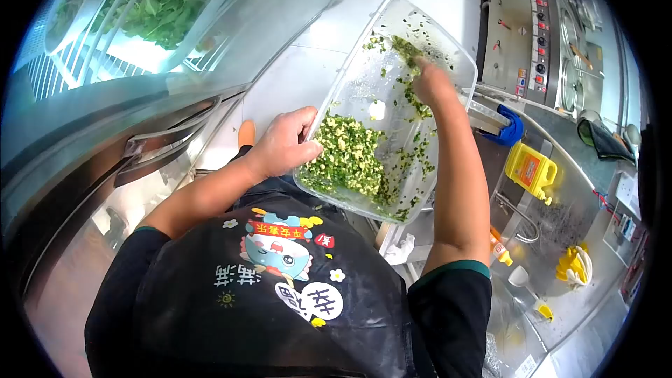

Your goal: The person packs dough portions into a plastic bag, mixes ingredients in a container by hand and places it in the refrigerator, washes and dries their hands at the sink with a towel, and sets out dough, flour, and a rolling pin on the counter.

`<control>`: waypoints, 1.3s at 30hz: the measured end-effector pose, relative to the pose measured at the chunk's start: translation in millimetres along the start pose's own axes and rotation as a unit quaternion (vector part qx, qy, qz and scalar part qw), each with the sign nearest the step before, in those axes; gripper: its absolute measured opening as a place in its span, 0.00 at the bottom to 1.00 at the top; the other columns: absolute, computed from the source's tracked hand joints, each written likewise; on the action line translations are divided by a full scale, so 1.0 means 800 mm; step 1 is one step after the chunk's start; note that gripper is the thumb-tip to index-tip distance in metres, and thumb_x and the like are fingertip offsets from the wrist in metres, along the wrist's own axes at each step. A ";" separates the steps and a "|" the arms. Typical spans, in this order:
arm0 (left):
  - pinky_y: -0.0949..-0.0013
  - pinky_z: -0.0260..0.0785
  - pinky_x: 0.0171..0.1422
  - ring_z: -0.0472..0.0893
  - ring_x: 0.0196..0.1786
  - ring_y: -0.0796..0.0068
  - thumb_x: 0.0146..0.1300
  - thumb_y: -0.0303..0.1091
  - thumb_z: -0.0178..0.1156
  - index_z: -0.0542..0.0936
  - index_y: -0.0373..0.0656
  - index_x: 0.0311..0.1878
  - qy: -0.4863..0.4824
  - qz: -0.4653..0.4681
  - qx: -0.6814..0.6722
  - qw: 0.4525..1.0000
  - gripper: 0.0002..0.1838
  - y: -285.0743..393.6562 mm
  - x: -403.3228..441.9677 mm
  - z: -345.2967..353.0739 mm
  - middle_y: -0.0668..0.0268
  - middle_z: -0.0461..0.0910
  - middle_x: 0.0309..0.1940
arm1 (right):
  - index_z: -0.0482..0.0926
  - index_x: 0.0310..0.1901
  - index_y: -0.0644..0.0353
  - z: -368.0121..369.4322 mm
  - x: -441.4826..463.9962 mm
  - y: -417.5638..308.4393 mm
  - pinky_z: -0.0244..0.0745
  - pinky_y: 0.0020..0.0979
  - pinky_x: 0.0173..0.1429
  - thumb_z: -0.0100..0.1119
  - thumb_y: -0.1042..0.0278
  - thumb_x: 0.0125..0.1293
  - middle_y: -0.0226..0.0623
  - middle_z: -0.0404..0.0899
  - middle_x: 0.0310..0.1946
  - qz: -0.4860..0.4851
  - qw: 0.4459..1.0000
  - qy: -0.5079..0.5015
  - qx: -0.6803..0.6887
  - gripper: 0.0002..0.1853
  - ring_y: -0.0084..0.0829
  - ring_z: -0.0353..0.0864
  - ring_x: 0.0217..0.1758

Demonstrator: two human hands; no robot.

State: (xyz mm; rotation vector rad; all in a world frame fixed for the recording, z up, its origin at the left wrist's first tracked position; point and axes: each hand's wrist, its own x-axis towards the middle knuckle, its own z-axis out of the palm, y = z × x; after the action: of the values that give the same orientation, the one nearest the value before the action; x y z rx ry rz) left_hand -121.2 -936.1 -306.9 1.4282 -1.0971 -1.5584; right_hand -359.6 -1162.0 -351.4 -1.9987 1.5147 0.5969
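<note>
Pale floor (308, 70) lies beyond; my left hand (283, 143) pinches the tub (358, 85), likely steadying it while my right hand (432, 84) reaches into chopped greens (346, 154), its grip indiscernible.

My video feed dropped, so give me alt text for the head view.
A person's left hand grips the rim of a clear plastic tub while the right hand reaches inside, over scattered green bits. Chopped greens with pale pieces are heaped at the end nearest the black apron.
</note>
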 end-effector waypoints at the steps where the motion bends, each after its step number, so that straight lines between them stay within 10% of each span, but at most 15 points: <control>1: 0.70 0.56 0.27 0.60 0.24 0.81 0.49 0.31 0.60 0.66 0.39 0.27 0.005 -0.007 -0.019 1.000 0.12 0.002 -0.002 0.002 0.70 0.61 0.19 | 0.70 0.65 0.52 0.009 -0.006 0.003 0.67 0.40 0.67 0.49 0.74 0.62 0.51 0.73 0.60 -0.045 0.998 0.015 0.049 0.27 0.46 0.74 0.63; 6: 0.69 0.56 0.27 0.60 0.23 0.80 0.49 0.31 0.60 0.66 0.40 0.27 0.016 0.026 0.043 0.999 0.11 0.009 -0.006 0.012 0.70 0.61 0.18 | 0.70 0.65 0.43 -0.008 -0.020 0.026 0.72 0.41 0.61 0.54 0.67 0.65 0.50 0.77 0.56 -0.027 0.965 0.042 0.259 0.25 0.46 0.79 0.55; 9: 0.68 0.56 0.26 0.60 0.22 0.78 0.48 0.31 0.59 0.65 0.40 0.26 0.007 0.037 0.065 0.997 0.12 0.013 0.000 0.015 0.68 0.61 0.17 | 0.67 0.68 0.40 -0.009 -0.011 0.016 0.74 0.42 0.56 0.51 0.64 0.68 0.52 0.80 0.51 -0.048 0.988 0.139 0.041 0.26 0.49 0.81 0.53; 13: 0.67 0.55 0.25 0.60 0.21 0.75 0.47 0.31 0.59 0.64 0.40 0.26 0.009 0.049 0.102 0.994 0.12 0.010 0.006 0.010 0.66 0.60 0.17 | 0.63 0.69 0.38 -0.011 -0.034 -0.035 0.74 0.44 0.56 0.49 0.61 0.69 0.55 0.80 0.47 -0.068 0.992 0.021 -0.107 0.27 0.50 0.80 0.50; 17: 0.66 0.56 0.25 0.60 0.20 0.74 0.47 0.31 0.59 0.64 0.40 0.25 0.012 0.048 0.115 0.992 0.13 0.018 0.003 0.013 0.65 0.60 0.16 | 0.64 0.68 0.37 -0.002 -0.050 -0.011 0.75 0.46 0.53 0.49 0.62 0.68 0.53 0.82 0.43 -0.045 0.994 0.076 -0.057 0.26 0.50 0.82 0.46; 24: 0.65 0.56 0.26 0.61 0.20 0.70 0.46 0.31 0.59 0.63 0.39 0.25 0.014 0.050 0.133 0.990 0.13 0.027 0.004 0.015 0.63 0.61 0.17 | 0.79 0.47 0.50 0.025 -0.033 -0.007 0.75 0.45 0.42 0.59 0.60 0.64 0.48 0.83 0.30 -0.098 0.963 0.237 0.080 0.12 0.49 0.82 0.37; 39: 0.68 0.56 0.28 0.61 0.23 0.76 0.47 0.31 0.61 0.63 0.40 0.25 0.035 0.006 0.144 0.989 0.14 0.036 0.000 0.002 0.67 0.60 0.18 | 0.75 0.35 0.59 0.050 -0.039 -0.080 0.77 0.44 0.36 0.55 0.62 0.56 0.48 0.81 0.27 -0.084 0.979 0.185 0.010 0.10 0.47 0.82 0.31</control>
State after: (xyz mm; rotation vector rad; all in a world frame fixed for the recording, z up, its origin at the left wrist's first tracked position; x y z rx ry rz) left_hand -123.2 -946.0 -279.8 1.6496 -1.3272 -1.3703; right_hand -306.8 -1099.6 -350.9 -2.2861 1.5249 0.1429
